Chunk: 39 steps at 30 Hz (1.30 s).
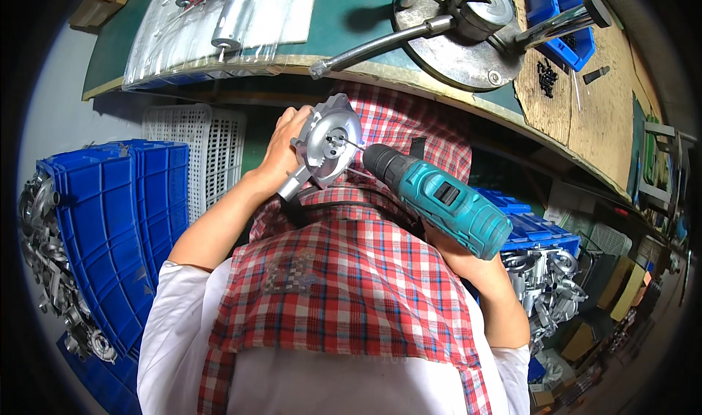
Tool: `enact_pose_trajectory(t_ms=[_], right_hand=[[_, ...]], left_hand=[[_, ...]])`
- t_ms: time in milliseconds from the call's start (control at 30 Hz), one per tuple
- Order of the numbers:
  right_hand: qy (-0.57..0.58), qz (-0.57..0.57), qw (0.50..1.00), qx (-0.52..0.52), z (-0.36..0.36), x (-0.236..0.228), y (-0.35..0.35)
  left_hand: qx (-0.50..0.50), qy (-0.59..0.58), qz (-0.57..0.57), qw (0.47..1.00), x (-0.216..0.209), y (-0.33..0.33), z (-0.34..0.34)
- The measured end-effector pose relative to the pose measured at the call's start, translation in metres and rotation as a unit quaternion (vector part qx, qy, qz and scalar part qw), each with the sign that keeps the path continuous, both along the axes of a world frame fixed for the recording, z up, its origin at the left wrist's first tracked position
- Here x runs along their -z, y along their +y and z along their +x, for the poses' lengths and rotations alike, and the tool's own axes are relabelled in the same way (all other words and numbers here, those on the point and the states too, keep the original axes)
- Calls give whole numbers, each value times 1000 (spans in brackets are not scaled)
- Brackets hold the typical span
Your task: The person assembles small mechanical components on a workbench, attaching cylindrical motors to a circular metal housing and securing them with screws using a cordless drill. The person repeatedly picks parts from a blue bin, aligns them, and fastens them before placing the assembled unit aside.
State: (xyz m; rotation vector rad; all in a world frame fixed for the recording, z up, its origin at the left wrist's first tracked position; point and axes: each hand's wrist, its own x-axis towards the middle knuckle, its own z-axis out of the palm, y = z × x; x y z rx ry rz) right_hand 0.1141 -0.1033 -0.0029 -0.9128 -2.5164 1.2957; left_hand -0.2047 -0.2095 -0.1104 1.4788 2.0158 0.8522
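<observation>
My left hand (280, 146) grips a round silver metal housing (319, 141) by its left side, holding it up in front of my apron. The housing has a ringed face with a dark-holed hub in its middle and a short tube sticking out at the bottom. From the right, a teal cordless drill (453, 206) with a black chuck points at that hub. Its thin bit reaches the housing's face near the centre; whether it touches a screw is too small to tell. Under the drill, my right hand (457, 254) is wrapped around the handle, its fingers mostly hidden by the drill body.
On the green bench (351, 24) stand a heavy metal fixture with a lever (468, 27), a motor (234, 21) on white foam, a blue bin (548, 9) and black screws (546, 77). Blue crates (110, 210) and silver castings (545, 283) flank me; a white basket (212, 148) sits below the bench.
</observation>
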Motion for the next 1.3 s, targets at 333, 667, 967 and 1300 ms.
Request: enact_pose_trajectory(t_ms=[333,667,967,1300], right_hand=[[29,-193,973,125,2,-8,-1],[44,-10,999,-1,9,-21,-3],[43,15,998,-45,1,-12,3],[33,-54,998,-15,-4,-20,6]], left_hand=[[23,-69,-13,997,-17,4,-1],[29,-83,8,996,-5,0,-7],[29,-87,-17,996,-6,0,-6],[59,-13,-3,998,-4,2,-7]])
